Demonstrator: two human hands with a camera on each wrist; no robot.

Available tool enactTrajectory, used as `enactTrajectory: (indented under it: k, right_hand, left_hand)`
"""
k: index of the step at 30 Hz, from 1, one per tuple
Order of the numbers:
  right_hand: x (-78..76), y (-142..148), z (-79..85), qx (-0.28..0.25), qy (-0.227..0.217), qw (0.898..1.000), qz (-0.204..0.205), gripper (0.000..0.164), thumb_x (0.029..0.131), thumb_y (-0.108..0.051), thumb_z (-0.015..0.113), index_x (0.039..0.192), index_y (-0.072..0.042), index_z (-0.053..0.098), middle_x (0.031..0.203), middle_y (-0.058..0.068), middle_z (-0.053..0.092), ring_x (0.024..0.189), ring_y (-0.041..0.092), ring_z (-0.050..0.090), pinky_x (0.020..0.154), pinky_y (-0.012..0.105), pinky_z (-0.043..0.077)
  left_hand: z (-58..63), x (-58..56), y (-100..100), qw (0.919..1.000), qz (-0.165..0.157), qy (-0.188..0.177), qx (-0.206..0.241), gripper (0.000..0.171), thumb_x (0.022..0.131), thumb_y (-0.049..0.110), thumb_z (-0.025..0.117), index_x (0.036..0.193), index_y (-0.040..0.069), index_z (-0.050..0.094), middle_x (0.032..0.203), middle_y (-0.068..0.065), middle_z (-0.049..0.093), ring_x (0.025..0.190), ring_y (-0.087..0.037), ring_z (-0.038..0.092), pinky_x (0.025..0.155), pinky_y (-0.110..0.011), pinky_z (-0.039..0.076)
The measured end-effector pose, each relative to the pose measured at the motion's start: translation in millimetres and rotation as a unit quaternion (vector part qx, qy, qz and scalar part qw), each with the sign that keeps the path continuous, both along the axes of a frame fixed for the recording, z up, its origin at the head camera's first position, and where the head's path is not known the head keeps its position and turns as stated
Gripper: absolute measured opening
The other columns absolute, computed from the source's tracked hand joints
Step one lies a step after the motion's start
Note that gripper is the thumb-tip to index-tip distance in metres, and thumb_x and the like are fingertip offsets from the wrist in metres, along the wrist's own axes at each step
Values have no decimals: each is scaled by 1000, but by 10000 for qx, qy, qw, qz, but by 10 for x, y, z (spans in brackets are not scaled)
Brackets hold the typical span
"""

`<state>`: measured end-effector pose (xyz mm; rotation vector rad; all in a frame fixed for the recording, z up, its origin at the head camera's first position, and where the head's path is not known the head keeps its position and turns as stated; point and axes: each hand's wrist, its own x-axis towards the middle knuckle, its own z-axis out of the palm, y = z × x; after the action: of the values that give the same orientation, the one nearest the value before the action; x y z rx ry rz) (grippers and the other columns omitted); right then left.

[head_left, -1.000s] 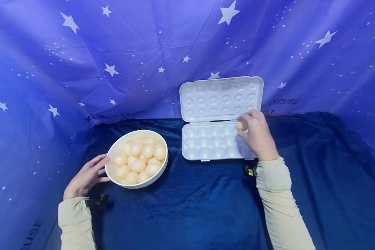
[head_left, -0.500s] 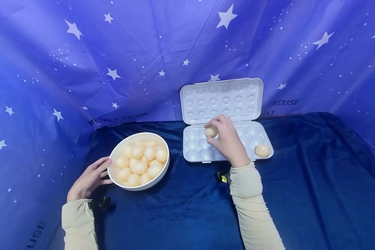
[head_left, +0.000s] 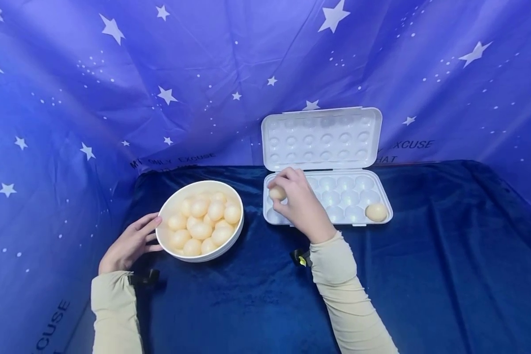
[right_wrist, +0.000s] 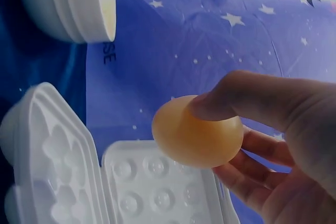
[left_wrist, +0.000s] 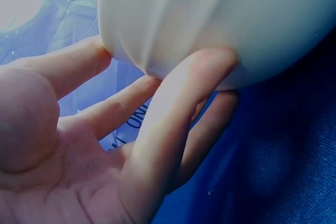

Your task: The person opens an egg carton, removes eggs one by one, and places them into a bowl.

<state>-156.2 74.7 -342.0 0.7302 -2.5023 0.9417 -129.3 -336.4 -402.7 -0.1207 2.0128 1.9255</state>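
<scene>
In the head view my right hand [head_left: 300,202] pinches an egg [head_left: 277,193] over the left end of the egg tray [head_left: 331,222]. Thumb and fingers are on either side of the egg [right_wrist: 194,132] in the right wrist view. Another egg [head_left: 376,213] sits in the tray's front right hollow; my hand hides some hollows at the left. To the left stands a white bowl [head_left: 239,231] of pale eggs [head_left: 200,230]. My left hand [head_left: 130,244] touches the bowl's left side, its extended fingertips against the outer wall [left_wrist: 273,30] in the left wrist view.
The tray's dimpled lid [head_left: 322,139] is raised at the back, hinged to the tray. Dark blue cloth [head_left: 230,300] covers the table. A purple-blue curtain [head_left: 203,83] with white stars hangs right behind it.
My right hand, with an egg, has moved left from the tray's right end to its left end. The egg at the front right came into view. My left hand stays at the bowl.
</scene>
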Motion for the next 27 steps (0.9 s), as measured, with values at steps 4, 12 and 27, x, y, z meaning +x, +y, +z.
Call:
enactTrajectory:
  k: [4, 12, 27]
  right_hand:
    - [0, -91, -8, 90, 83, 9998, 130, 26, 75, 5, 75, 100, -3, 71, 108, 11, 62, 103, 32, 50, 90, 41, 47]
    - [34, -431, 40, 263, -21, 9979, 595, 24, 79, 0, 74, 103, -5, 72, 107, 8, 61, 101, 26, 50, 89, 35, 48]
    - [74, -881, -74, 313, -535, 9931, 992, 24, 83, -7, 74, 106, -9, 71, 112, 4, 60, 104, 22, 50, 94, 34, 46]
  left_hand:
    - [14, -25, 9, 10000, 16, 16, -45, 19, 106, 30, 47, 124, 22, 48, 109, 15, 63, 97, -5, 66, 79, -34, 60]
    - [9, 5, 2, 10000, -4, -12, 36, 19, 107, 29, 47, 124, 22, 48, 108, 15, 64, 96, -5, 66, 78, -34, 60]
    - [-9, -8, -14, 9999, 5, -21, 127, 15, 107, 27, 46, 121, 25, 52, 109, 14, 64, 98, -5, 66, 78, -34, 60]
